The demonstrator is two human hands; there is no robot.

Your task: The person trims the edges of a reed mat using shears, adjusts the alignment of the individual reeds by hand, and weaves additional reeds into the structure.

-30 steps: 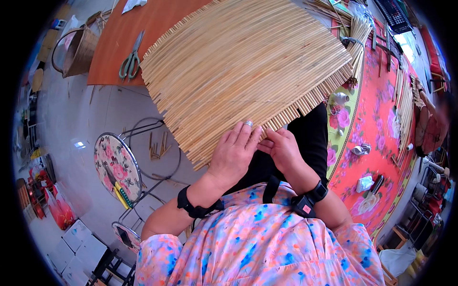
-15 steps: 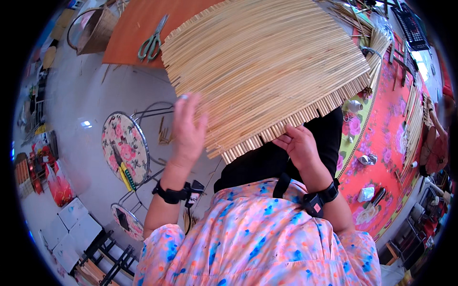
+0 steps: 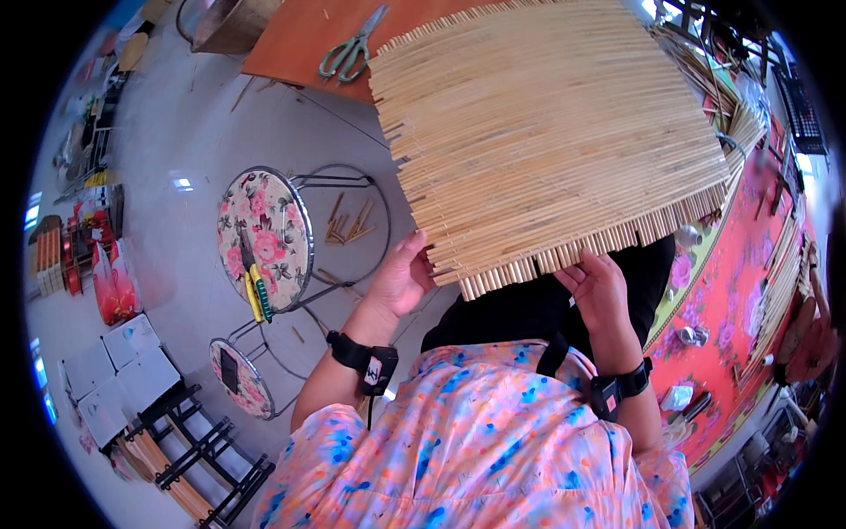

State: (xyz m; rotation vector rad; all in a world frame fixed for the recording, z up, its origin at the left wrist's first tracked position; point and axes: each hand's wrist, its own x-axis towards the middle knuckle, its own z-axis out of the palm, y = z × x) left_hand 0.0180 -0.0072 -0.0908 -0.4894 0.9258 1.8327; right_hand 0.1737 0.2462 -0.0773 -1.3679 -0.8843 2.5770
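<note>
A large mat of thin straw-coloured sticks, woven side by side, lies over my lap and reaches onto the orange-brown table. Its near edge is a row of short cut stick ends, with a few narrow dark gaps. My left hand grips the mat's left side near the front corner, its fingers partly hidden under the rim. Along the near edge, my right hand pinches the mat, thumb on top and the other fingers underneath. Green-handled scissors rest on the orange-brown table, beyond the mat's far left side.
At left stands a round flowered stool carrying pliers with yellow and green handles. A smaller flowered stool holds a dark phone. Cut stick pieces lie on the floor. To the right spreads a red flowered cloth with stick bundles.
My left hand has come down from above the mat's left part to its left edge and taken hold there. The right hand keeps its grip. The whole view has shifted.
</note>
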